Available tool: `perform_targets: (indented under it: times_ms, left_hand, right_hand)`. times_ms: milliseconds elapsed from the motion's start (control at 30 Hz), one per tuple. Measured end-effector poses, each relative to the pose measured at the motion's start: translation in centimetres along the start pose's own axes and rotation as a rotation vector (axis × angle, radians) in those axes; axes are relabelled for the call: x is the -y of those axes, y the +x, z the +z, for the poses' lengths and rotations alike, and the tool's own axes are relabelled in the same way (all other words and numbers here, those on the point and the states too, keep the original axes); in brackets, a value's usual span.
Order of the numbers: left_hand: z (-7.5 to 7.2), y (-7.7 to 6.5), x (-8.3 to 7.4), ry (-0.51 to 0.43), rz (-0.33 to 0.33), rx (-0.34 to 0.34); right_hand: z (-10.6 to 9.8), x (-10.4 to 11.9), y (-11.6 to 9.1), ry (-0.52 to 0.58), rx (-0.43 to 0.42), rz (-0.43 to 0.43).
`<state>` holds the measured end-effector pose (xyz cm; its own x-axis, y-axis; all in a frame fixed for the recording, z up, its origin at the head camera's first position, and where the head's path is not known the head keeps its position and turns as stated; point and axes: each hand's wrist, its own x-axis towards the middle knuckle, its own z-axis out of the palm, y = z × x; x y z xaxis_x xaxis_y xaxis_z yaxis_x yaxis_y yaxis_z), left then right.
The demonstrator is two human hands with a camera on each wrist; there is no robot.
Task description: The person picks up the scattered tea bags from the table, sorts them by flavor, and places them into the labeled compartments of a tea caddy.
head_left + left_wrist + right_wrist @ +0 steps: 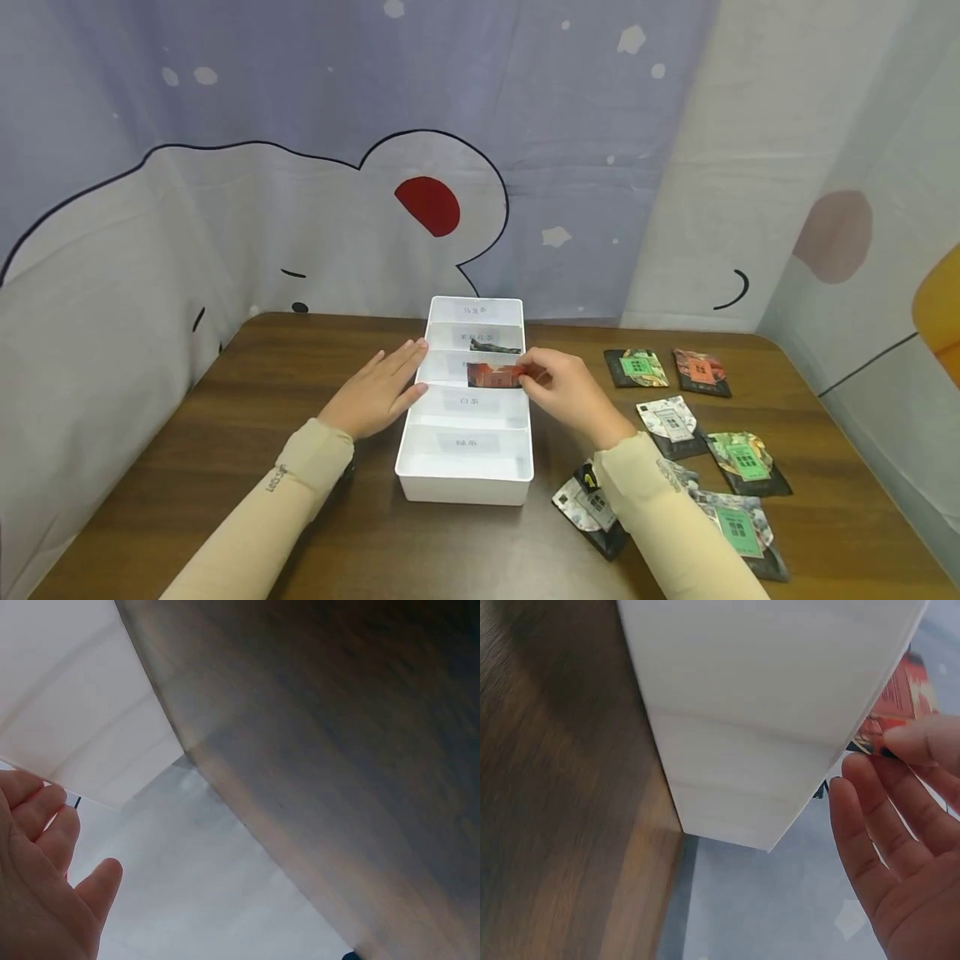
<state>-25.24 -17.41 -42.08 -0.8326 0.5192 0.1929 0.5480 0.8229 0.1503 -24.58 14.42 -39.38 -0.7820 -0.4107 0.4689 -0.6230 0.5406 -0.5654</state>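
Note:
A long white box with several labelled compartments lies lengthwise away from me. My right hand pinches the right end of a red tea packet at the third compartment from the back. In the right wrist view, thumb and fingers meet on the packet just above the box's rim. My left hand has its fingers extended, with fingertips at the box's left edge; the left wrist view shows them by the rim too. A dark packet stands in the second compartment from the back.
Right of the box lie several tea packets: green and red ones at the back, a white one and another green one nearer. A white-and-black packet sits beside my right sleeve. A patterned curtain hangs behind the table.

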Motion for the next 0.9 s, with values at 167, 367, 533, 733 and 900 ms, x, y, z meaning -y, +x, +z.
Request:
perform_targets:
  times_ms: [167, 367, 533, 733, 900]
  left_hand:
    - [-0.1, 0.1, -0.1, -0.004, -0.006, 0.006]
    - [-0.4, 0.1, -0.3, -0.007, -0.011, 0.017]
    - [-0.3, 0.1, -0.2, -0.003, -0.015, 0.019]
    - [-0.3, 0.1, -0.2, 0.003, -0.014, 0.018]
    - [-0.2, 0.0, -0.2, 0.011, -0.016, 0.022]
  right_hand:
    - [0.0, 0.0, -0.3, -0.062, 0.029, -0.05]
    - [-0.1, 0.1, -0.5, -0.064, 0.067, -0.023]
    - [-0.4, 0.3, -0.7, -0.055, 0.083, -0.025]
    - [-1.2, 0.2, -1.0, -0.06, 0.062, -0.019]
    - [-2.1, -0.6, -1.2, -0.075, 0.052, 0.009]
